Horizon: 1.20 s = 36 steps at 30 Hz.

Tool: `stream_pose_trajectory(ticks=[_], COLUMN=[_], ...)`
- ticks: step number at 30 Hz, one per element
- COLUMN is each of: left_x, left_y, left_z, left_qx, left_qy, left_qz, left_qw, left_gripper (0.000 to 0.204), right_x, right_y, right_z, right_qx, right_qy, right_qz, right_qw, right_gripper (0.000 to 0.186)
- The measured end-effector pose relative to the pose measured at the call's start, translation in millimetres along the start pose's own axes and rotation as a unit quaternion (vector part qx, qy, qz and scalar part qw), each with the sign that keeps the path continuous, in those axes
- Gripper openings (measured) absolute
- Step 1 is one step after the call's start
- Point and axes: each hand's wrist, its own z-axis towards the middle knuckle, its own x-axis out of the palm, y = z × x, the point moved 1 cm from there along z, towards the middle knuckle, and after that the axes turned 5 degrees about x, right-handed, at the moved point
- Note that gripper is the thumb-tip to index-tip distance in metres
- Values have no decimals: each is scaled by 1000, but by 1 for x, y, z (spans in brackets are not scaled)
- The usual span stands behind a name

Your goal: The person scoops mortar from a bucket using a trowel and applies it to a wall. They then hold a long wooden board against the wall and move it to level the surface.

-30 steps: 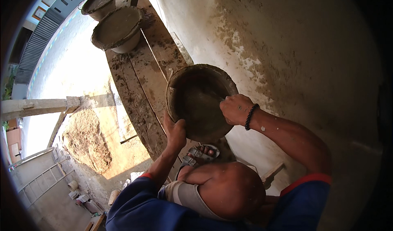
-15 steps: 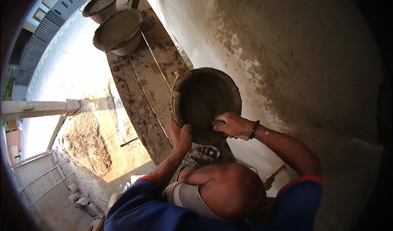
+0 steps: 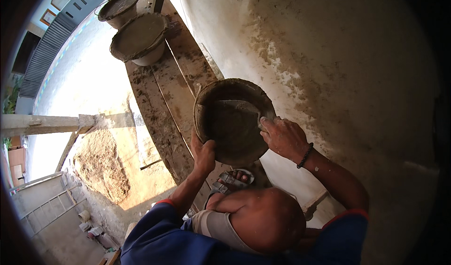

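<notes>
While its mouth is being turned up toward the viewer, the mud-coated bucket [image 3: 235, 159] is being held over the plank platform [image 3: 157, 93], in front of the bent knee [image 3: 275, 215] and beside the stained wall [image 3: 329, 72]. Because the round opening is being presented almost full on, the long axis from rim to base is running nearly along the line of sight; the base is being hidden, and whether it is being borne by the boards cannot be told. The dark inner wall is being exposed within the rim.

By the left hand [image 3: 203, 157] the rim is being grasped at its lower left, the thumb being laid along the edge and the other fingers being concealed behind the side. The left forearm is being slanted up from the blue sleeve. The right hand [image 3: 286, 140] is being brought to the right side of the opening, its back being shown and its fingers being curled; a thin greyish piece [image 3: 260, 120] is being pinched at the tips, though its kind cannot be told. The right elbow is being held out wide, and a dark beaded bracelet [image 3: 305, 155] is being worn at that wrist. Farther along the planks, two filled buckets [image 3: 139, 37] are being supported.
</notes>
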Motion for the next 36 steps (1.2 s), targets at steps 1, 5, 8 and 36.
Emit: stream_pose_trajectory(ticks=[1, 5, 8, 36], left_x=[0, 1, -4, -15], left_y=[2, 1, -4, 8], left_z=[0, 9, 9, 15], left_qx=[-11, 13, -24, -56], left_qy=[-4, 25, 3, -2], left_qz=[15, 24, 18, 3], left_qw=[1000, 999, 1000, 998], left_gripper=[59, 57, 56, 61], right_x=[5, 38, -3, 21], right_y=[5, 9, 32, 19], right_z=[5, 19, 18, 51], right_qx=[-16, -78, -64, -85], right_qy=[31, 38, 5, -83], right_qz=[-3, -88, -67, -205], right_qw=[999, 992, 996, 971], right_gripper=[27, 17, 14, 10])
